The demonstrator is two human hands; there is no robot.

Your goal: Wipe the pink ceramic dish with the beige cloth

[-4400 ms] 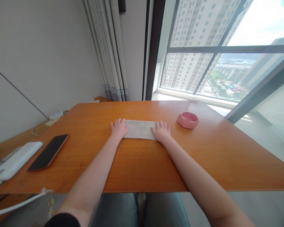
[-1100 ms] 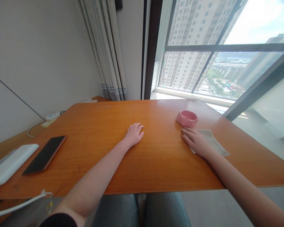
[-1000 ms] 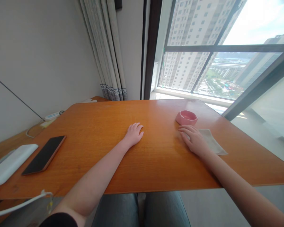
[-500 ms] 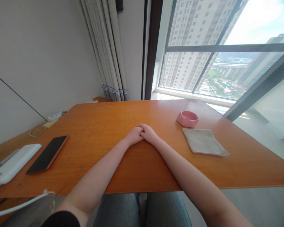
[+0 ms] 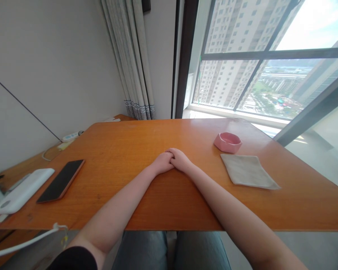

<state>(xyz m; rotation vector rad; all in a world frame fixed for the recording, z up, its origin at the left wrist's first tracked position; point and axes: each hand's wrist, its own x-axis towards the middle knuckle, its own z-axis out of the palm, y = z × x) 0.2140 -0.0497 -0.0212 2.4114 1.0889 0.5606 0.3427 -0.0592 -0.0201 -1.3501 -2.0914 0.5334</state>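
My left hand (image 5: 162, 163) and my right hand (image 5: 181, 159) are clasped together on the wooden table (image 5: 124, 146), around its middle. The fingers of each close around the other hand, and part of them is hidden in the clasp. No object shows between them. To the right of my right hand lies a flat grey cloth (image 5: 248, 171). Just behind the cloth stands a pink angular bowl (image 5: 228, 142). A dark phone-like slab with a reddish edge (image 5: 61, 181) lies off to the left of my left hand.
At the left edge rests a white rounded device (image 5: 24, 191) with a cable. A power strip (image 5: 71, 136) sits by the wall, and a white cable (image 5: 25, 243) hangs at the near left. Beyond the table are a curtain (image 5: 129, 56) and a large window (image 5: 242, 82).
The view has turned slightly left, so the table and its objects appear a little further right. My hands stay clasped in the same place on the table.
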